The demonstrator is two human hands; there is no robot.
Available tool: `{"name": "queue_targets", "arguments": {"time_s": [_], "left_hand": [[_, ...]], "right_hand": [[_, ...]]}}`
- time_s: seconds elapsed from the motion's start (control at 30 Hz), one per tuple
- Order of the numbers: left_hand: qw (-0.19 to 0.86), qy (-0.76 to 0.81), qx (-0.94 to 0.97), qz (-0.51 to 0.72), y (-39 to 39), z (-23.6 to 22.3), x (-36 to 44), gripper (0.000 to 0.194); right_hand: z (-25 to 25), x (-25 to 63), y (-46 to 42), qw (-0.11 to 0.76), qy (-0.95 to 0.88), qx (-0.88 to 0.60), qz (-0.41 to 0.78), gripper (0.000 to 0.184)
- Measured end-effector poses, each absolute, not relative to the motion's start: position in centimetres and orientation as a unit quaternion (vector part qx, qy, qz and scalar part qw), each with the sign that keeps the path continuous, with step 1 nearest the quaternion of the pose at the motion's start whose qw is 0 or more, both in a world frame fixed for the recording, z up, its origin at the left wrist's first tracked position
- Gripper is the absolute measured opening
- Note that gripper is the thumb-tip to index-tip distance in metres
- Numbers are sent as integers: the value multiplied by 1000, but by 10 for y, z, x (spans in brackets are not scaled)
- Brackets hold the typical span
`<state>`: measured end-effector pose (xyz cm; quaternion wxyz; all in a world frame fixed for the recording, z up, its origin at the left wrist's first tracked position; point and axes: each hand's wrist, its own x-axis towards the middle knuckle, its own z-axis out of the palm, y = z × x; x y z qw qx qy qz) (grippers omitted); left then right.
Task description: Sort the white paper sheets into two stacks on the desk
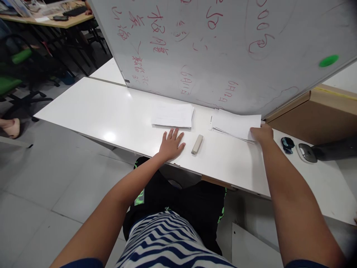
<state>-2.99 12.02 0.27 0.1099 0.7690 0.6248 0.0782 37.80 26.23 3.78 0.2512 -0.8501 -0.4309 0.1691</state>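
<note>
My right hand (262, 133) is closed on the right edge of a loose stack of white paper sheets (235, 123). Some sheets in that stack fan out along its near side. My left hand (170, 144) lies flat on the white table (128, 126), fingers spread, holding nothing. Just beyond its fingertips is a neater stack of white paper (173, 115), with faint print on top. Between my hands lies a small, oblong off-white object (197, 144), shaped like a stapler; its exact kind is unclear.
A whiteboard (178, 48) with red writing and a green magnet (328, 61) stands along the table's far side. At the right are a cardboard box (331, 111), a dark watch-like item (287, 144) and a grey mouse-like device (307, 152). Office chairs and a wooden desk (67, 23) stand at the left.
</note>
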Motion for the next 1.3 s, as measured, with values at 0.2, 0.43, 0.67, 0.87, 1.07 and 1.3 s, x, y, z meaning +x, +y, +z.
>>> {"name": "queue_targets", "arguments": {"time_s": [0.2,0.43,0.67,0.87,1.07,1.3], "left_hand": [[107,626,769,73,119,4,-30,63],[99,629,767,75,118,5,-29,61],[96,629,767,82,117,6,-29,63],[97,625,769,98,117,5,-30,62],[97,624,768,105,117,2,-31,62],[134,625,757,133,116,10,-34,66]], "right_hand": [[40,308,239,268,-642,-718,1,50],[61,168,210,166,-895,-410,52,35],[47,101,219,84,-924,-372,21,39],[43,97,223,61,-918,-392,19,35],[55,95,221,48,-912,-406,14,34],[55,90,187,160,-879,-449,-7,40]]}}
